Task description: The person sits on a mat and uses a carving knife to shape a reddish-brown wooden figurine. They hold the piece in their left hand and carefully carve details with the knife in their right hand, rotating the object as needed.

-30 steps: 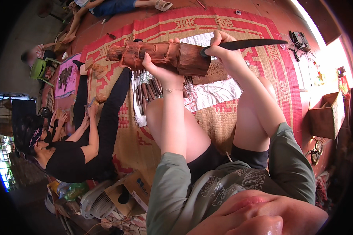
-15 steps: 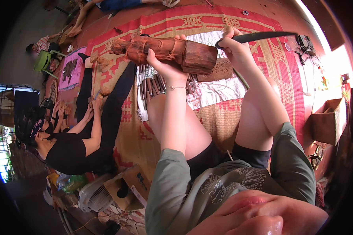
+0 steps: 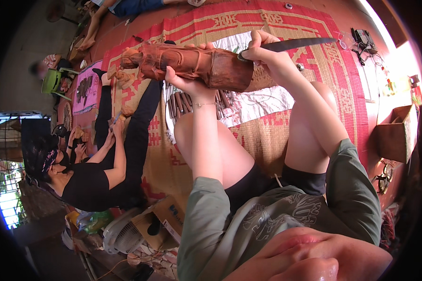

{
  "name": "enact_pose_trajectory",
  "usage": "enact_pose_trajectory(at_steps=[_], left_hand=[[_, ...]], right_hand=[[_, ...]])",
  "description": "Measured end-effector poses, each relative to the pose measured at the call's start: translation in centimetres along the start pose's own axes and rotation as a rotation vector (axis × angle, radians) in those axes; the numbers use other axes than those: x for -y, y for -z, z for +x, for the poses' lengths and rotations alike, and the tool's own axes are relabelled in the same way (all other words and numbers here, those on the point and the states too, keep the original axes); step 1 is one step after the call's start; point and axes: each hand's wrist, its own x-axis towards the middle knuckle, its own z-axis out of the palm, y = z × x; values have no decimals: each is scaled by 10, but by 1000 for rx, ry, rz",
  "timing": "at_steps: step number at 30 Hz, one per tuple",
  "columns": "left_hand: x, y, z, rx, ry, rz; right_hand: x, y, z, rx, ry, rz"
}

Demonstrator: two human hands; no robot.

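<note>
In the head view, the left hand [image 3: 195, 87] is wrapped around the wooden statue [image 3: 185, 62] near its middle, thumb on the near side. The statue lies sideways above a white cloth [image 3: 248, 104], base toward the right hand [image 3: 273, 57], which grips a dark blade [image 3: 302, 44] pointing right. Both forearms reach forward.
</note>
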Motion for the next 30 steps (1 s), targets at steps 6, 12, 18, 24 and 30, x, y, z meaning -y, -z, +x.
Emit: enact_pose_trajectory(at_steps=[6, 12, 18, 24, 30], left_hand=[[-5, -15, -5, 9, -5, 81], [-2, -11, -1, 0, -31, 51], [-3, -7, 2, 72, -28, 59], [3, -4, 5, 69, -21, 21], [3, -15, 2, 110, -14, 119]], right_hand=[[-7, 12, 4, 58, 22, -111], [-1, 9, 0, 36, -9, 47], [-5, 15, 3, 65, -39, -46], [0, 10, 1, 6, -70, 37], [-4, 21, 1, 28, -63, -108]])
